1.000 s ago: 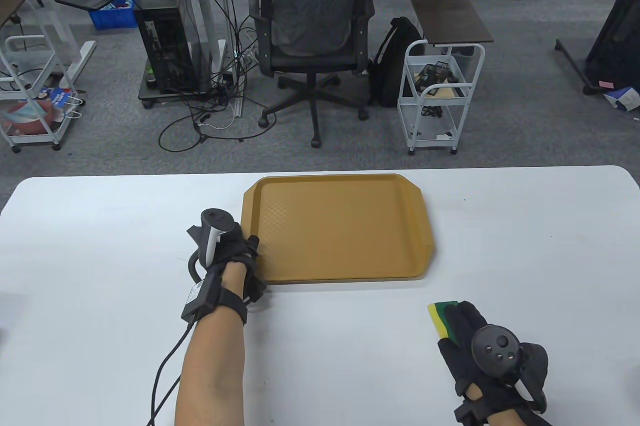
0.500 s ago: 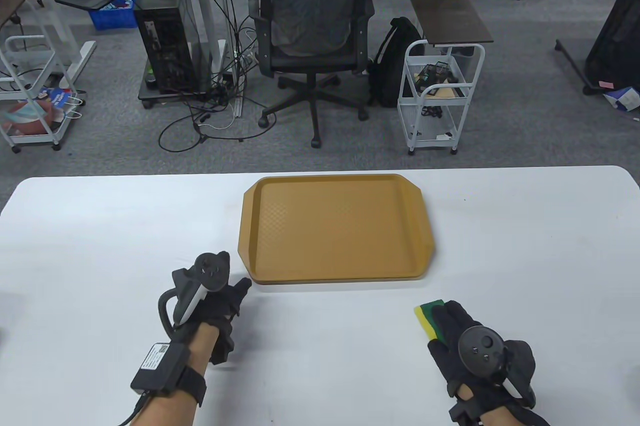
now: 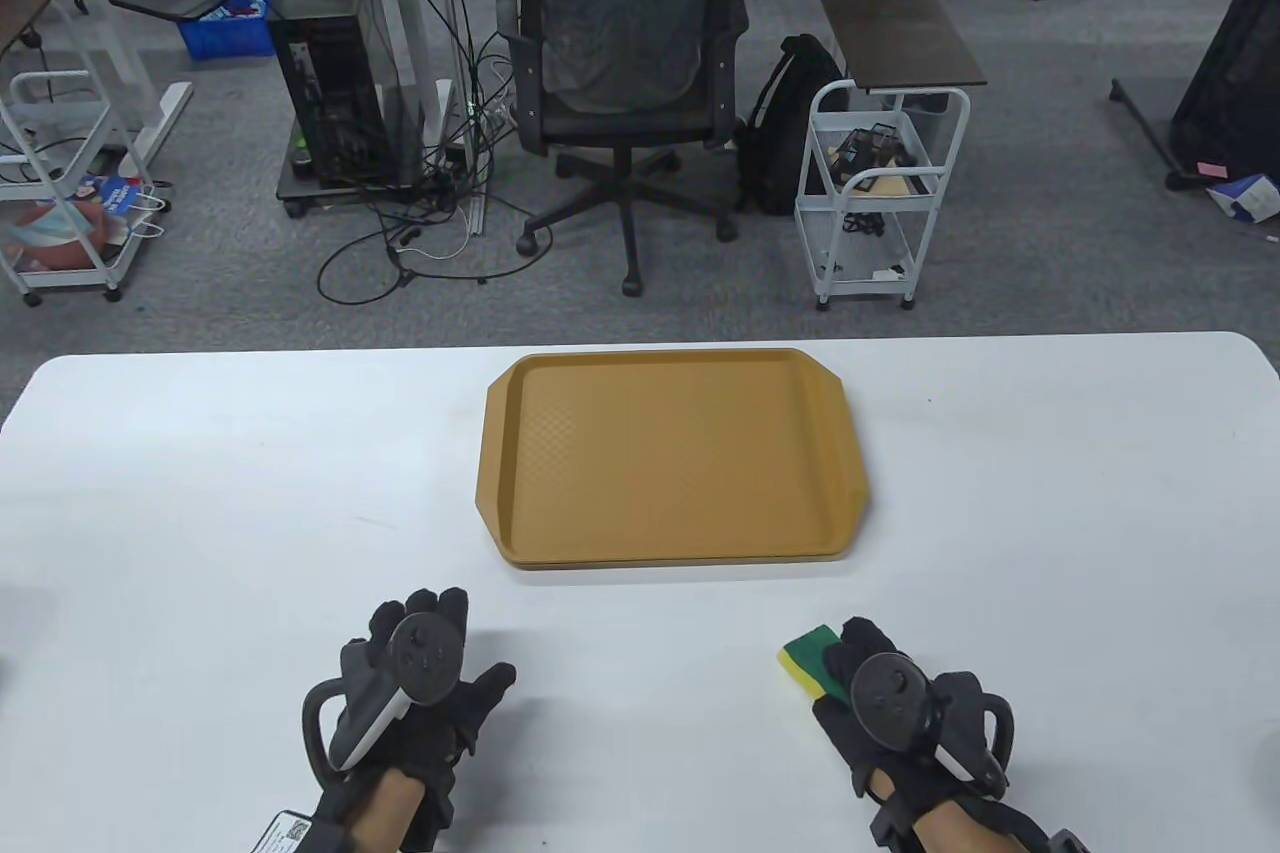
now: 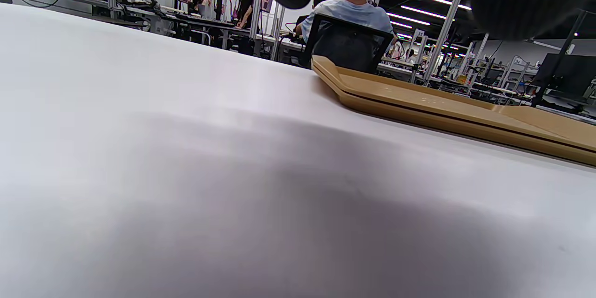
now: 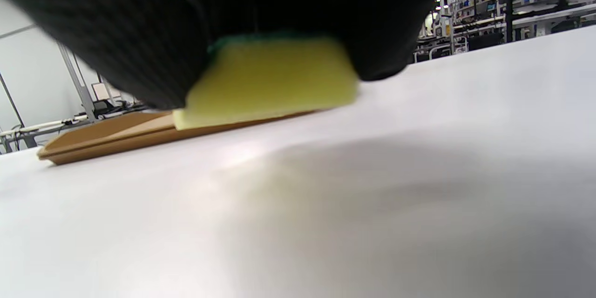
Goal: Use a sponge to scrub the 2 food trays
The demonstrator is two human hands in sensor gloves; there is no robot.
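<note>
Table view, read from the left: the left hand (image 3: pixel 425 693) lies flat near the front edge of the white worktop (image 3: pixel 200 493), fingers spread and relaxed with nothing in them, well short of the trays. In the middle sit the two tan food trays (image 3: pixel 672 458), nested one in the other, which the left wrist view confirms by the double rim (image 4: pixel 419 104) at their near edge. To the right, the right hand (image 3: pixel 885 698) holds the yellow-and-green sponge (image 3: pixel 808 658), fingers curled over its top; the right wrist view shows the yellow face (image 5: pixel 270 79) downward, at or just above the worktop, and I cannot tell whether it touches. My reading is that no scrubbing is under way, and whether the upper tray has had its turn cannot be judged from here. The next move calls for the right hand to carry the sponge forward and over the low front rim onto the tray floor, while the left hand goes to the tray's left edge to pin it against sliding. Bare worktop lies on both sides of the stack, enough for setting the upper tray aside; the stack's far edge sits near the worktop's back edge, so hard forward strokes could push it off.
</note>
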